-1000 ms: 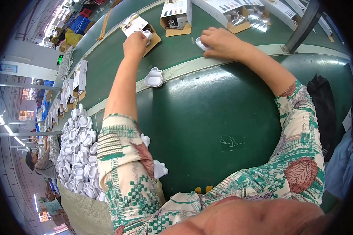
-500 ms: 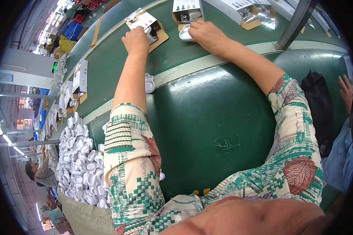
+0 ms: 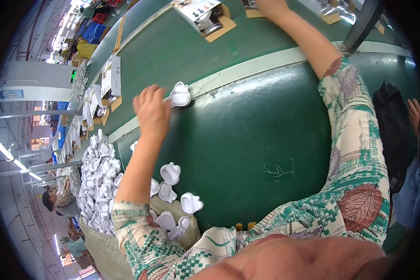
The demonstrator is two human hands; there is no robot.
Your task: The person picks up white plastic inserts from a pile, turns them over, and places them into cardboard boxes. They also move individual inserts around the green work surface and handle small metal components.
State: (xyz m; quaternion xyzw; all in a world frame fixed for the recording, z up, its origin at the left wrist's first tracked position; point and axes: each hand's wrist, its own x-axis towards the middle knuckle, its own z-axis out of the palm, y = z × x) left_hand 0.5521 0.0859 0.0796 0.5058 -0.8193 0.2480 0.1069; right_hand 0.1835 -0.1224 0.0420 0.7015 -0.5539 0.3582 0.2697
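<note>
A heap of white dishes [image 3: 97, 179] fills a sack [image 3: 109, 254] at left. The left hand [image 3: 152, 112], fingers loosely spread and no object visible in them, is just beside a single white dish [image 3: 180, 94] on the pale strip [image 3: 247, 68] of the green bench [image 3: 252, 135]; contact undetermined. An open carton [image 3: 212, 25] follows. The right hand [image 3: 273, 6] is cropped above; finger state cannot be determined.

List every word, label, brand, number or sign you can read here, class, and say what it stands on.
Nothing reads clearly.
Open white box, near the top: print too small.
Printed box, left: print too small.
Green lit sign, upper left: too blurred.
Blue-and-white sign, far left: too blurred.
Green work surface: thin white marks, no readable word.
</note>
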